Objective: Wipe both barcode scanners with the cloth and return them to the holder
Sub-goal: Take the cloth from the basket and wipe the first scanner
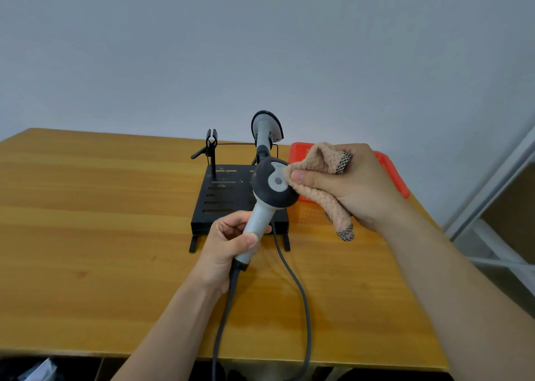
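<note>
My left hand (228, 246) grips the grey handle of a barcode scanner (269, 195), holding it up over the black holder (223, 198). Its dark head faces me. My right hand (347, 186) pinches a pink cloth (324, 163) and presses it against the right side of that head. A second grey scanner (265, 131) stands upright in the holder's right clamp. The left clamp (211, 143) holds nothing. Grey cables (301, 296) run from the scanners down over the table's front edge.
A red plastic basket (390, 175) lies behind my right hand at the table's right side. The wooden table (101, 221) ends close to me and at the right, where a white shelf frame (492, 236) stands. A plain wall rises behind.
</note>
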